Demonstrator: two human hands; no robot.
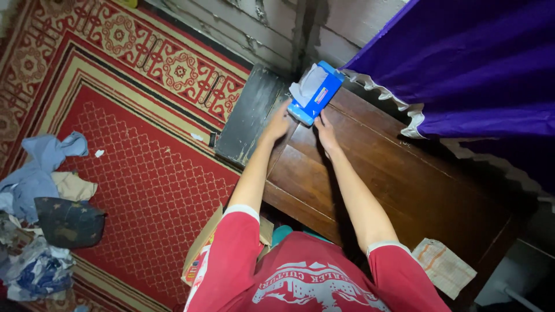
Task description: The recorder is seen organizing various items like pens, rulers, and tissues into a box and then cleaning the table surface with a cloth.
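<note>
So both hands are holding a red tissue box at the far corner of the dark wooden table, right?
Not quite: the rectangular tissue box is blue, not red, as the head view shows. Both the left hand and right hand do hold it at the dark wooden table's far corner.

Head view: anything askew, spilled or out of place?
Yes. Clothes lie in a loose heap on the red carpet at the left edge, with small white scraps nearby. The blue tissue box, held by the left hand and right hand, sits tilted at the wooden table's far corner.
</note>
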